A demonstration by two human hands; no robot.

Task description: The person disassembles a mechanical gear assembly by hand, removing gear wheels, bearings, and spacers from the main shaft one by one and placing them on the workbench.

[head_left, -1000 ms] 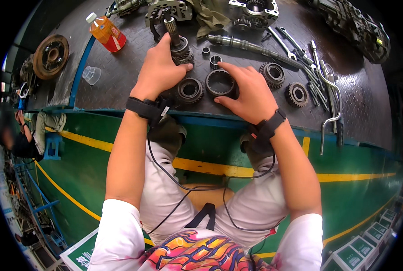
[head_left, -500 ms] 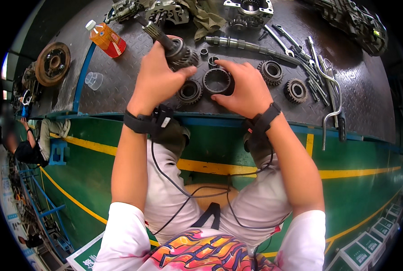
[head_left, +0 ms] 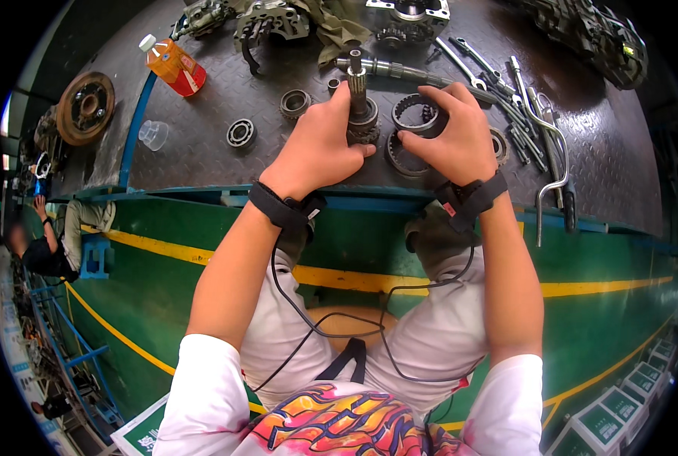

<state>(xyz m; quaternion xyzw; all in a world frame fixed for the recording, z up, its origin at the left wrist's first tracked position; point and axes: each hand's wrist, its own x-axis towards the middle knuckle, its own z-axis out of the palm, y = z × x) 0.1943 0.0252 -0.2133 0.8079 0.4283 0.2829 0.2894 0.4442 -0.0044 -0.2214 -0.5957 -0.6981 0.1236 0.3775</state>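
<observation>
My left hand (head_left: 316,144) is closed around a gear shaft (head_left: 357,95), which stands upright with its splined end up; fingers and palm hide part of its gears. To the right, my right hand (head_left: 457,137) grips a dark toothed ring (head_left: 397,112) between thumb and fingers. Just below that ring is another dark ring (head_left: 401,166), partly covered by my thumb. Left of my left hand are a bearing (head_left: 241,134) and a small gear (head_left: 294,103). A gear (head_left: 500,144) shows partly behind my right hand.
A long splined shaft (head_left: 400,71) lies beyond my hands. Wrenches (head_left: 464,64) and a bent metal bar (head_left: 563,152) lie at the right. A bottle (head_left: 173,67) and a clear cup (head_left: 153,134) stand at the left. Metal housings (head_left: 274,23) line the back.
My left hand has moved right and nearer with the gear shaft, now more upright. My right hand has shifted right with the toothed ring. The bearing and small gear at the left have come into sight.
</observation>
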